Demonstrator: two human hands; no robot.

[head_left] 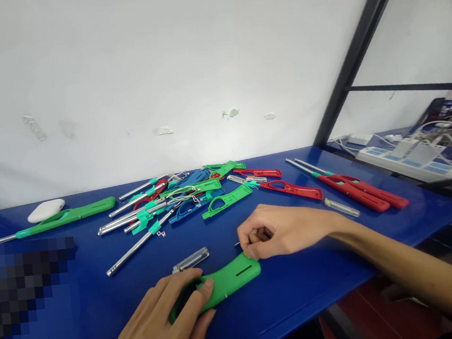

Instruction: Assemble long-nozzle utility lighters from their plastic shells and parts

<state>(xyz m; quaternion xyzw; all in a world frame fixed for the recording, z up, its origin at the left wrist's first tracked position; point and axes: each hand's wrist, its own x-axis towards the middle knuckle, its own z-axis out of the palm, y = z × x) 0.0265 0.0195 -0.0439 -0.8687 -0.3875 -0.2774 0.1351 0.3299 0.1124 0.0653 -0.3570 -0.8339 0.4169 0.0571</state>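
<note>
A green lighter handle (236,276) with a long slot lies near the front of the blue table. My left hand (164,319) grips it at the trigger-loop end, fingers over the top. At the other end, my right hand (282,230) has its fingers pinched against the corner of the handle. Whatever sits in that pinch is hidden; a thin dark tip shows just left of the fingers. Behind the handle, close to my left fingertips, rests a clear fuel tank (190,260).
Lighter tubes (141,245) and loose coloured shells (227,201) are heaped at the back. Two red lighters (351,186) and another clear tank (342,208) lie right. A green lighter (74,212) and white case (46,210) are left. A power strip (409,162) stands beyond the frame post.
</note>
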